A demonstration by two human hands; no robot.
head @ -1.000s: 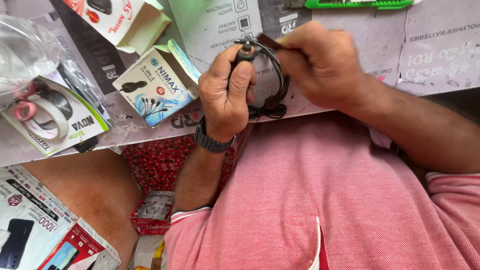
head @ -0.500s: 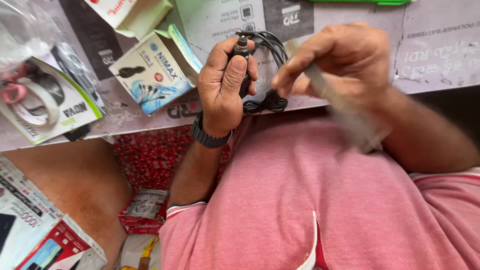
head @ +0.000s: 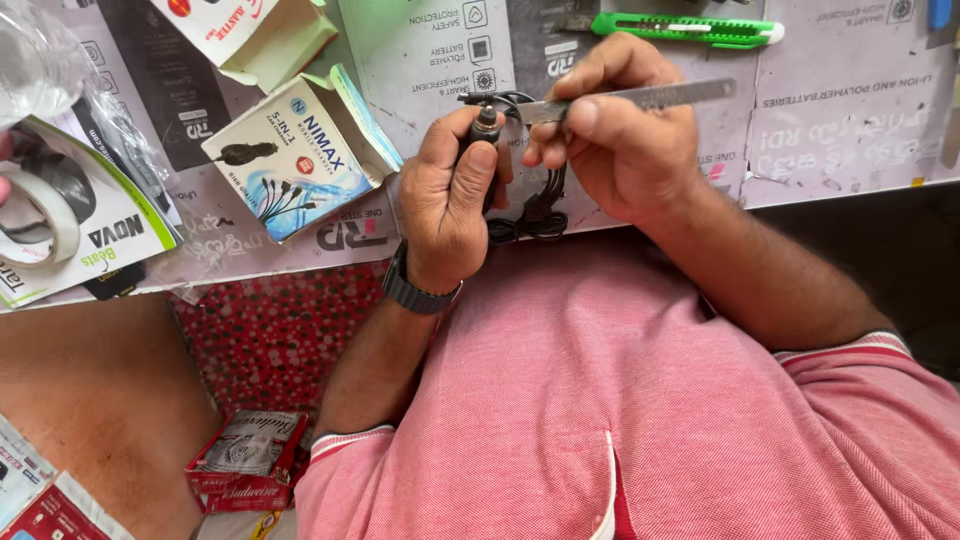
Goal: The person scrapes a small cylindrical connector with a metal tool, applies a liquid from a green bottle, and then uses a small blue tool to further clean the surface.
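My left hand [head: 450,195] grips a black car-charger plug [head: 486,128] upright, its metal tip pointing up; black cables [head: 535,215] hang bundled below the hand. My right hand [head: 610,135] pinches a flat grey metal tool, like tweezers or a thin blade [head: 640,97]. The tool lies level, and its left end touches the plug's tip. A dark watch [head: 412,290] sits on my left wrist. Both hands hover above the edge of a paper-covered worktop [head: 850,130].
An open white-and-blue charger box [head: 300,160] lies left of my hands. Another open box [head: 250,35] is at the top left and a green utility knife [head: 690,30] at the top. A tape roll [head: 35,225] on packaging sits far left. A red packet [head: 245,460] lies below.
My right hand swung the metal tool from pointing down toward my chest up to level, bringing its end against the plug's tip. My left hand kept holding the plug.
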